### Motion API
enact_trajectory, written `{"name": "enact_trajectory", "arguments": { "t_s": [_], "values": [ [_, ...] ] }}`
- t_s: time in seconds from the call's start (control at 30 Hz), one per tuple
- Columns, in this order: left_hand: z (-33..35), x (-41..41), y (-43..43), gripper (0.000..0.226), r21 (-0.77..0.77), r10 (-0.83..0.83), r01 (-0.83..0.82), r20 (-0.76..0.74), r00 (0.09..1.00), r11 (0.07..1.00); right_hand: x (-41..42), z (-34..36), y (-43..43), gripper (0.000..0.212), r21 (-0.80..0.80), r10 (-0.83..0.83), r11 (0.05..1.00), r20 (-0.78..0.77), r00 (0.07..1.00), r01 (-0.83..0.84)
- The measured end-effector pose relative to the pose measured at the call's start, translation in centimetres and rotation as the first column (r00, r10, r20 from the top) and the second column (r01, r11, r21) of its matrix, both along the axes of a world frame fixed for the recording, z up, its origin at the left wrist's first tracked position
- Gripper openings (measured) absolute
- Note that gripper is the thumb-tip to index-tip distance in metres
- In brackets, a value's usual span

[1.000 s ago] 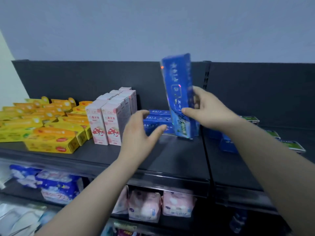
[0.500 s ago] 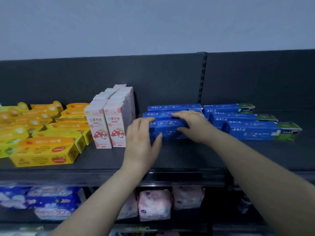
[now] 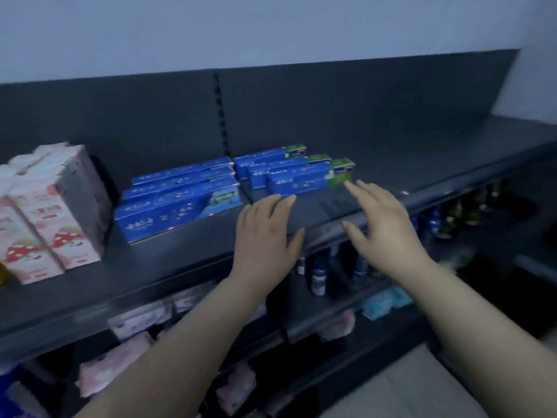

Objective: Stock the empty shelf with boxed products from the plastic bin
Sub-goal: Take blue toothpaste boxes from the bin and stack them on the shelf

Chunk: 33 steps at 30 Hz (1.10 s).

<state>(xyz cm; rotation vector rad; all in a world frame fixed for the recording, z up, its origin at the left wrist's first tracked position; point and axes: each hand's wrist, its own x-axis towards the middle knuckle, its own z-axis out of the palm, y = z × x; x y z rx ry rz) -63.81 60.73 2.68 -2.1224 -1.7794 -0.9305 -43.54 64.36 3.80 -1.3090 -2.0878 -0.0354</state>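
Observation:
Two groups of blue toothpaste boxes lie flat on the dark shelf [image 3: 168, 267]. The left group [image 3: 177, 203] holds three boxes, and so does the right group [image 3: 301, 173], which shows green ends. My left hand [image 3: 265, 236] hovers above the shelf's front edge, fingers spread, holding nothing. My right hand [image 3: 382, 224] is beside it, also empty with fingers apart, its fingertips near the front box of the right group. The plastic bin is out of view.
Pink and white upright boxes [image 3: 51, 212] stand at the left of the shelf. The shelf's right section [image 3: 437, 152] is bare. Lower shelves hold pink packs [image 3: 132, 357], small bottles [image 3: 319, 276] and a blue pack [image 3: 385, 303].
My right hand laid the blue box flat in the left group and let go. Both hands drew back toward the shelf's front edge. The view swung to the right.

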Motion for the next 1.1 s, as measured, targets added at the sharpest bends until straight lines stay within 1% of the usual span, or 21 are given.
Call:
{"name": "enact_trajectory", "arguments": {
  "t_s": [0.1,0.23,0.33,0.43,0.53,0.63,0.73,0.83,0.93,1.0,1.1],
  "values": [
    [-0.8,6.7,-0.7,0.058,-0.037,-0.184,0.183,-0.003,0.983,0.982,6.9,-1.0,-5.1,0.068,-0.005,-0.206,0.979,0.052,0.977,0.206],
    [-2.7,15.9,-3.5,0.059,-0.051,-0.428,0.43,0.041,0.903,0.902,15.1,-3.1,-12.9,0.07,-0.041,-0.428,0.901,0.09,0.899,0.433],
    [-3.9,22.0,-6.2,0.056,-0.085,-0.562,0.567,0.075,0.824,0.819,19.8,-4.9,-18.9,0.069,-0.074,-0.57,0.813,0.097,0.816,0.577],
    [-4.6,27.3,-8.9,0.057,-0.115,-0.699,0.7,0.052,0.713,0.705,23.0,-6.2,-25.0,0.07,-0.093,-0.715,0.686,0.093,0.693,0.721],
    [-5.2,31.8,-11.6,0.057,-0.125,-0.829,0.826,0.034,0.558,0.55,24.7,-7.3,-31.1,0.07,-0.117,-0.844,0.523,0.067,0.532,0.844],
    [-5.7,35.3,-14.5,0.056,-0.157,-0.925,0.915,0.023,0.379,0.371,24.6,-8.5,-37.2,0.07,-0.15,-0.941,0.321,0.057,0.333,0.935],
    [-6.6,37.3,-18.1,0.056,-0.191,-0.983,0.966,0.027,0.182,0.174,23.0,-9.6,-42.9,0.07,-0.186,-0.991,0.107,0.065,0.121,0.977],
    [-8.0,38.5,-21.7,0.059,-0.219,-0.999,0.976,0.047,-0.004,-0.015,20.5,-10.5,-48.1,0.069,-0.22,-0.995,-0.085,0.062,-0.073,0.972],
    [-9.3,39.0,-25.8,0.062,-0.277,-0.989,0.949,0.034,-0.147,-0.151,17.4,-11.4,-53.2,0.072,-0.259,-0.963,-0.269,0.052,-0.264,0.928],
    [-10.0,39.0,-28.6,0.063,-0.316,-0.972,0.92,0.061,-0.225,-0.232,15.5,-11.9,-56.4,0.073,-0.274,-0.932,-0.359,0.062,-0.356,0.892],
    [-10.6,39.3,-33.0,0.06,-0.319,-0.941,0.885,0.09,-0.328,-0.339,13.8,-12.1,-61.1,0.07,-0.286,-0.88,-0.472,0.099,-0.464,0.834]
  ]
}}
